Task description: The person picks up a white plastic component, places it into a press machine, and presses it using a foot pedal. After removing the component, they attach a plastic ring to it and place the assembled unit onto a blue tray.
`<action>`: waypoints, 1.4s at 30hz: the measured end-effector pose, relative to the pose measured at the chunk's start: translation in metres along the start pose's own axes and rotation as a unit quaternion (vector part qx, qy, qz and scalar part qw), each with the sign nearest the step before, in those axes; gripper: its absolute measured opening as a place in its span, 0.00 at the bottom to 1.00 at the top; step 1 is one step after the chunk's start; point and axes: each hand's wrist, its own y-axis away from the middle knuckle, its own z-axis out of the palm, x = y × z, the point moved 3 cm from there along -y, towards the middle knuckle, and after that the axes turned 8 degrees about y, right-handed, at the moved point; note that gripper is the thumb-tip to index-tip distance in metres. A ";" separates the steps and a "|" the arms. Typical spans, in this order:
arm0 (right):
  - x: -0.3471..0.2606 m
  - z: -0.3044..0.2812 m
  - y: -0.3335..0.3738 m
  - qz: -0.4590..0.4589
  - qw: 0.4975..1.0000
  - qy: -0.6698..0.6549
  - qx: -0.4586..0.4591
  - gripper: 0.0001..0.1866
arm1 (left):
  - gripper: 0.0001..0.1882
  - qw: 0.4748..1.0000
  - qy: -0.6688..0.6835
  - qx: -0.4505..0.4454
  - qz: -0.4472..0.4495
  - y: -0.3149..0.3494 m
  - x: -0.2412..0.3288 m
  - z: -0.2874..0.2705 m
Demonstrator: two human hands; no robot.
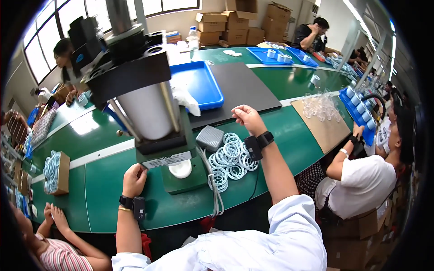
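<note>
piled just right of the press (149,110): pale blue rings (231,151), overlapping, some flat, some leaning. probably light and fairly stiff, likely smooth; thin ribs maybe apt to crack if bent. best taken by the outer rim, one at a time, so as not to hook a neighbour. on the green base (180,186) below the press head: a white round piece (181,169), probably light and slick, best pinched at its sides.

at the press's lower left corner: left hand (134,179), fingers curled inward, touching or just beside the metal; grip mostly hidden, cannot tell how far open or whether holding anything. right of the press, beyond the rings: right hand (250,119), raised, grip drawn to a loose pinch, nothing visible in it.

between press and rings: a grey block (210,137), then grey cables (215,192) running toward the bench (108,194) edge, easy to snag. behind the press, to the right: a blue tray (217,100) with raised rim, and a dark mat (246,92). well left of the press: a cardboard box (63,174). likely more room for moving on that side.
</note>
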 end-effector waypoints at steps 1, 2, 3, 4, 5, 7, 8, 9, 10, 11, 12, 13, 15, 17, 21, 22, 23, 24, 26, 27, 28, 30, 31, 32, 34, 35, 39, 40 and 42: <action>0.000 0.007 0.004 -0.012 1.000 -0.022 0.006 0.07 | 0.03 1.000 -0.016 -0.004 -0.018 0.003 -0.006 -0.006; 0.001 0.009 0.008 -0.024 0.999 -0.043 0.013 0.07 | 0.03 1.000 -0.011 -0.006 -0.025 0.004 -0.011 -0.009; 0.003 0.006 0.011 -0.026 0.998 -0.041 0.029 0.07 | 0.05 0.999 -0.006 -0.006 -0.033 0.003 -0.015 -0.014; 0.006 0.002 0.013 -0.037 0.997 -0.041 0.044 0.06 | 0.05 1.000 0.000 -0.016 -0.022 -0.004 -0.017 -0.015; 0.011 -0.003 0.017 -0.044 0.997 -0.041 0.057 0.06 | 0.05 1.000 -0.016 -0.015 0.002 -0.008 -0.020 -0.015; 0.018 -0.009 0.022 -0.046 0.995 -0.040 0.077 0.06 | 0.07 0.998 -0.049 -0.009 0.042 -0.014 -0.025 -0.015; 0.019 -0.010 0.022 -0.040 0.995 -0.034 0.080 0.06 | 0.07 0.998 -0.047 -0.017 0.042 -0.017 -0.030 -0.015; 0.017 -0.011 0.017 -0.036 0.996 -0.029 0.080 0.06 | 0.08 0.994 -0.084 0.000 0.068 -0.021 -0.035 -0.015; 0.014 -0.009 0.011 -0.034 0.996 -0.024 0.078 0.06 | 0.08 0.988 -0.122 0.020 0.093 -0.024 -0.039 -0.016; 0.013 -0.008 0.003 -0.033 0.996 -0.024 0.082 0.06 | 0.09 0.980 -0.156 0.038 0.120 -0.026 -0.042 -0.013; 0.009 -0.004 -0.007 -0.054 0.995 0.000 0.086 0.07 | 0.09 0.980 -0.155 0.037 0.121 -0.027 -0.043 -0.011; 0.008 -0.001 -0.019 -0.075 0.993 0.023 0.088 0.08 | 0.10 0.983 -0.132 0.036 0.118 -0.027 -0.044 -0.011; 0.012 0.011 -0.054 -0.068 0.988 0.073 0.115 0.09 | 0.10 0.990 -0.085 0.035 0.110 -0.027 -0.045 -0.012; 0.013 0.007 -0.076 -0.062 0.980 0.124 0.139 0.12 | 0.11 0.994 -0.060 0.014 0.086 -0.027 -0.037 -0.012; 0.005 0.038 -0.108 -0.030 0.963 0.265 0.034 0.17 | 0.12 0.999 -0.025 -0.010 0.045 -0.024 -0.016 -0.017; -0.003 0.040 -0.108 -0.043 0.953 0.296 0.056 0.17 | 0.13 0.997 -0.029 -0.003 0.065 -0.024 -0.010 -0.017; -0.011 0.040 -0.106 -0.056 0.940 0.327 0.083 0.18 | 0.14 0.996 -0.030 -0.001 0.089 -0.025 -0.005 -0.015; -0.016 0.048 -0.106 -0.059 0.941 0.325 0.072 0.18 | 0.14 0.996 -0.035 0.007 0.082 -0.024 -0.005 -0.016; -0.023 0.054 -0.109 -0.053 0.886 0.437 0.150 0.13 | 0.13 0.996 -0.042 0.018 0.077 -0.024 -0.006 -0.016; -0.024 0.059 -0.113 -0.056 0.887 0.434 0.144 0.13 | 0.12 0.996 -0.045 0.023 0.074 -0.024 -0.005 -0.018; -0.021 0.054 -0.120 -0.053 0.876 0.456 0.147 0.13 | 0.12 0.996 -0.045 0.024 0.074 -0.026 0.000 -0.015; -0.020 0.049 -0.131 -0.046 0.853 0.497 0.151 0.13 | 0.10 0.997 -0.015 0.022 0.078 -0.028 0.009 -0.011; -0.020 0.049 -0.134 -0.047 0.854 0.497 0.148 0.13 | 0.09 0.997 0.000 0.022 0.079 -0.027 0.011 -0.012; -0.021 0.048 -0.137 -0.039 0.852 0.503 0.137 0.11 | 0.09 0.997 0.000 0.022 0.077 -0.027 0.010 -0.013; -0.024 0.050 -0.141 -0.028 0.849 0.515 0.115 0.09 | 0.07 0.998 -0.007 0.020 0.062 -0.026 0.006 -0.015; -0.029 0.051 -0.140 -0.030 0.850 0.514 0.112 0.09 | 0.05 0.998 -0.012 0.019 0.055 -0.025 0.004 -0.017; -0.037 0.041 -0.130 0.050 0.938 0.343 0.000 0.09 | 0.04 0.999 0.027 0.014 0.043 -0.027 -0.006 -0.016; -0.038 0.041 -0.126 0.039 0.971 0.237 -0.006 0.08 | 0.04 0.999 0.026 0.014 0.043 -0.027 -0.011 -0.017; -0.041 0.034 -0.113 0.017 1.000 0.017 -0.014 0.07 | 0.04 0.996 0.080 0.023 0.016 -0.028 -0.028 -0.020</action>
